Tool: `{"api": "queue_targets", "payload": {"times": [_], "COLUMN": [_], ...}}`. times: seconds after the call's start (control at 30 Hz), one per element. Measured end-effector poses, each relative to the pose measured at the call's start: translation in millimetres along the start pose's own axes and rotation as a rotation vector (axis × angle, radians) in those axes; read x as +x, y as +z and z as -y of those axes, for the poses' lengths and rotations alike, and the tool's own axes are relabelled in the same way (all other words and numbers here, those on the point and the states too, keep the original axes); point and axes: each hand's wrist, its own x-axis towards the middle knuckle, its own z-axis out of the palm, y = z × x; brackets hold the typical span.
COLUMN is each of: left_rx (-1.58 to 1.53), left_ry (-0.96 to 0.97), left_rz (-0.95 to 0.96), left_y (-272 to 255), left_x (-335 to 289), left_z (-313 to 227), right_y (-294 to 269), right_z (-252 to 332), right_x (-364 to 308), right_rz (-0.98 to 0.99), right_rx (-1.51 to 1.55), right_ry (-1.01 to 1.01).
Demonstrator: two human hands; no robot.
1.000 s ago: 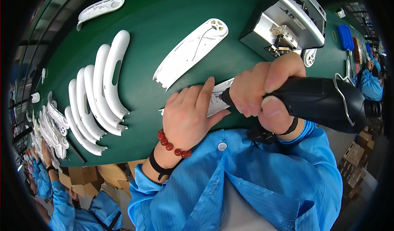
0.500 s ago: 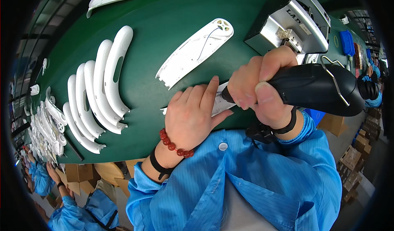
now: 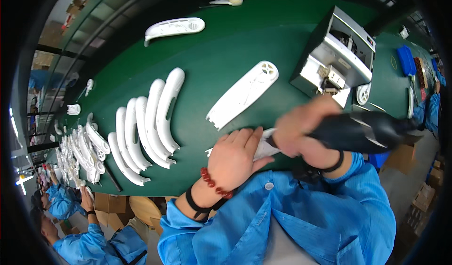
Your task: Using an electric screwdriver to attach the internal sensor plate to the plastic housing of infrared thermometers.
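Note:
Under my left hand (image 3: 233,159) lies a white plastic shell (image 3: 264,148) on the green table, held down with the fingers stretched along it and the thumb apart at its near side. My right hand (image 3: 303,133) is wrapped round the front of a black electric screwdriver (image 3: 355,133), which points left at the shell. Motion blurs this hand and the tool. The tool's tip and much of the shell are hidden by my hands. Just beyond them rests another long white shell (image 3: 245,95), with a round spoked end.
Several curved white shells (image 3: 165,112) stand in a row to the left, beside a heap of white parts (image 3: 80,152). A silver and black box-shaped device (image 3: 346,58) is at the back right. One more white shell (image 3: 176,27) lies farther off. Co-workers in blue (image 3: 101,239) sit at lower left.
The whole view has shifted, so the table and its things appear lower and farther right. My left hand stays on the shell; my right hand still grips the screwdriver, now blurred.

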Motion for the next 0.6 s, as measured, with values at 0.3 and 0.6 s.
{"api": "queue_targets", "payload": {"times": [0.3,0.6], "left_rx": [0.301,0.012], "left_ry": [0.069,-0.37], "left_rz": [-0.148,0.145], "left_y": [-82,-33], "left_x": [160,354], "left_z": [78,152], "right_y": [-26,-21], "right_z": [-3,-26], "right_x": [-9,-29], "right_rz": [-0.175,-0.024], "right_rx": [0.488,0.573], "right_ry": [-0.023,0.289]}}
